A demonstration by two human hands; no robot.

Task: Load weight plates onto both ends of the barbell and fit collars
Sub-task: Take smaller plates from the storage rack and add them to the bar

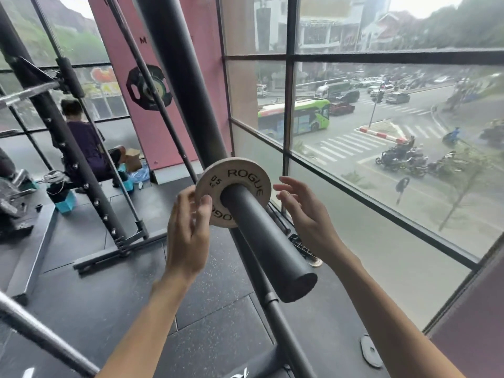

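Note:
A small white weight plate (pixel 245 177) marked ROGUE 0.5 sits on the dark barbell sleeve (pixel 268 241), far up the sleeve from its free end, which points toward me. My left hand (pixel 185 236) is at the plate's left rim, thumb on its face and fingers curled at the edge, pinching it. My right hand (pixel 305 214) hovers just right of the plate with fingers spread, not touching it. No collar shows on the sleeve.
A thick dark rack post (pixel 191 77) rises behind the plate. A second rack (pixel 81 173) stands to the left, with a seated person (pixel 87 143) beyond it. A large window (pixel 381 200) runs along the right. A flat dark plate (pixel 369 350) lies on the rubber floor.

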